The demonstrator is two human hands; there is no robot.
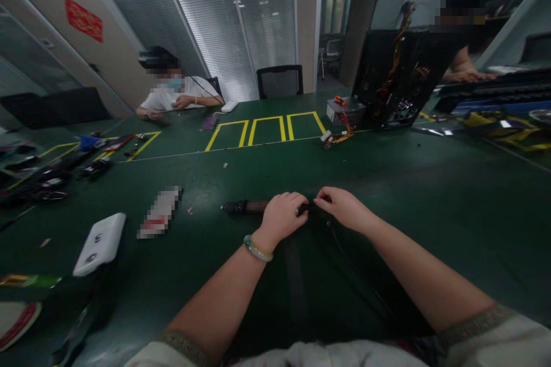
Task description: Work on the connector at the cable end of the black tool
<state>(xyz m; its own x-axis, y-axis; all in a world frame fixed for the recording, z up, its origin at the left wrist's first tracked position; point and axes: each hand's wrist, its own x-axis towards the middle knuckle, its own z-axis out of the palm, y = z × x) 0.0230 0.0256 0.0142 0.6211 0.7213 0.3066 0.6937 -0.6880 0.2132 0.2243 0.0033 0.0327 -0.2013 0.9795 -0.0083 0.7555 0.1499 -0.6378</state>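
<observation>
A slim, pen-shaped electric screwdriver [253, 206] lies sideways on the green table, its black nose pointing left and its body brownish. My left hand [282, 219] is closed around its rear part, with a green bangle on the wrist. Just to the right, my right hand [346, 209] pinches the end of a black cable [350, 261] close to the tool's tail. A dark piece bridges the small gap between my hands; whether it is plugged in cannot be made out. From there the cable runs down toward my body.
A white box-shaped device [100, 243] and a blurred-out packet [160, 212] lie at left. Tools clutter the far left. Yellow tape outlines [267, 120] mark the back. A power supply [344, 110] and an open computer case [387, 77] stand at back right. Two other people sit across.
</observation>
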